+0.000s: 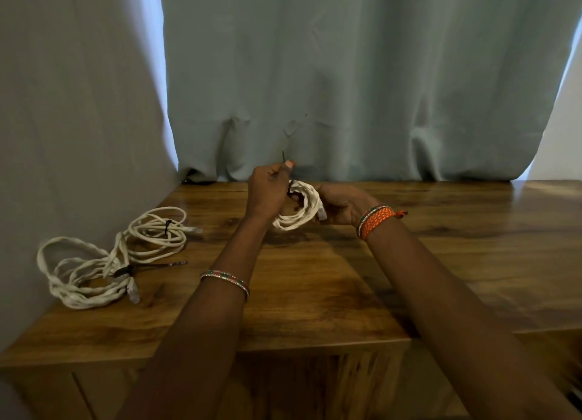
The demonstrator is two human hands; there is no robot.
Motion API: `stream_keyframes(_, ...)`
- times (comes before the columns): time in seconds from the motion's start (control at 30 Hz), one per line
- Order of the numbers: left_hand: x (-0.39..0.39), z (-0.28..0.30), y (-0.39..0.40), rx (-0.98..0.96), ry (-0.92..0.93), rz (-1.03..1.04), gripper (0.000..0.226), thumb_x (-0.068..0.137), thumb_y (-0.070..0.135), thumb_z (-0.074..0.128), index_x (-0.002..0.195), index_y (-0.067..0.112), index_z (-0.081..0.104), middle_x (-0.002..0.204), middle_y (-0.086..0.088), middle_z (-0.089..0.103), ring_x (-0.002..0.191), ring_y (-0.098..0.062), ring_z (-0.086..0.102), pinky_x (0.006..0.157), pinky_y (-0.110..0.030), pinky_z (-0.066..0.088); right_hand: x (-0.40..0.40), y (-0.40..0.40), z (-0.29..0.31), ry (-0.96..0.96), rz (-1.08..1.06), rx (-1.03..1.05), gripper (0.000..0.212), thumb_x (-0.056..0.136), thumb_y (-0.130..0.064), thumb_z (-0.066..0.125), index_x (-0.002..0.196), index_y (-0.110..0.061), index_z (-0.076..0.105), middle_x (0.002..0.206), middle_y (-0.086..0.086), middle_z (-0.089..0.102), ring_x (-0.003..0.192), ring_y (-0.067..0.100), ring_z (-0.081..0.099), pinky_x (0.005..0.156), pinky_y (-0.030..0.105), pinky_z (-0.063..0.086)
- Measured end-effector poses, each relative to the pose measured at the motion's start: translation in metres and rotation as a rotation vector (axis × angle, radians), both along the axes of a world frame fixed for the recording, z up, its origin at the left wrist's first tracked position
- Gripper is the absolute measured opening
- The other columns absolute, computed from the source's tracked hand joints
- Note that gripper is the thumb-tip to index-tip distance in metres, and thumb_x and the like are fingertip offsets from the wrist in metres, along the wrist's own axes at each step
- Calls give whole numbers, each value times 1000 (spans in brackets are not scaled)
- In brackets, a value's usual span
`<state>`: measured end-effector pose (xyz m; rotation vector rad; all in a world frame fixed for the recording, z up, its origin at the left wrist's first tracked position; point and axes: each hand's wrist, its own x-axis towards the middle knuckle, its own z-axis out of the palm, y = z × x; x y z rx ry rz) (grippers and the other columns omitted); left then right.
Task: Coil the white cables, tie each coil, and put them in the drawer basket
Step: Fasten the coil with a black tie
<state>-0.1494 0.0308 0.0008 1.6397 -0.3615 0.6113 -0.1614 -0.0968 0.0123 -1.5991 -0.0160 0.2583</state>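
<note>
The right hand point(338, 204) holds a small white coil point(299, 208) up on its edge above the worktop point(315, 278). The left hand point(267, 189) pinches a thin black tie point(284, 156) pointing up. Two tied coils point(126, 256) lie flat at the left.

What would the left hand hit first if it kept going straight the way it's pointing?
Most likely the curtain. The left hand, pinching a black tie, points up and away; nothing shows between, though depth is unclear.

One head-worn wide-angle view looks forward and down, close over the wooden surface point(346, 278), facing the curtain point(362, 73).
</note>
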Motion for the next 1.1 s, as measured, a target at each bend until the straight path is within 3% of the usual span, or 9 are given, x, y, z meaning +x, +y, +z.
stream_keyframes(0.13,2,-2,-1,-4,14,63,19,94,24,51,82,19,65,75,-5,60,72,-15,56,65,-30,46,-5,2,-4,-56,-19,27,31,96,-4,37,70,-5,54,38,-1,52,31,7,45,41,19,39)
stream_keyframes(0.2,4,-5,1,29,11,90,21,94,26,51,76,18,60,74,-7,60,72,-17,57,68,-38,50,-8,3,-4,-80,-21,-24,34,99,-18,41,70,-9,56,44,-2,54,36,7,45,46,19,38)
stream_keyframes(0.3,5,-6,2,5,13,106,24,94,24,51,76,14,64,72,-11,63,69,-19,58,64,-35,48,-17,6,-2,-170,29,-74,41,98,-40,45,69,-14,59,57,0,56,44,7,48,43,16,39)
stream_keyframes(0.43,12,-7,5,-43,94,127,27,94,22,51,89,6,73,74,-12,66,65,-20,59,60,-32,45,-31,2,3,-302,171,-135,17,94,-25,52,83,-19,63,65,-8,62,60,3,53,59,20,39)
stream_keyframes(0.57,19,-8,4,-32,135,85,27,94,19,51,84,8,73,71,-10,67,54,-13,55,53,-22,42,-32,8,0,-537,98,-503,17,83,-8,65,86,-24,61,74,-10,62,63,-2,55,57,13,39)
stream_keyframes(0.67,18,-9,3,5,139,67,28,94,20,51,86,7,74,62,-3,63,42,-6,51,40,-18,38,-28,14,-9,-735,-92,-733,4,86,-31,66,86,-27,64,72,-10,64,63,1,59,58,20,40)
stream_keyframes(0.8,16,-8,6,-9,162,38,27,95,17,49,84,6,71,43,7,57,25,-3,43,28,-13,29,-23,15,-17,-879,-281,-1013,22,89,-41,58,96,-22,68,82,-3,65,81,11,55,74,28,28)
stream_keyframes(0.93,16,-6,4,-65,235,0,24,94,14,49,76,5,63,42,-2,52,22,-5,41,28,-15,29,-22,21,-22,-1105,-346,-879,22,88,-27,62,105,-15,70,94,4,72,87,19,65,73,34,49)
stream_keyframes(1.1,14,-5,5,-118,308,-39,39,91,6,45,52,9,48,26,3,43,20,-8,37,31,-18,28,-30,27,-20,-1314,-449,-754,22,86,-13,61,105,-11,72,92,7,74,82,20,69,72,35,57)
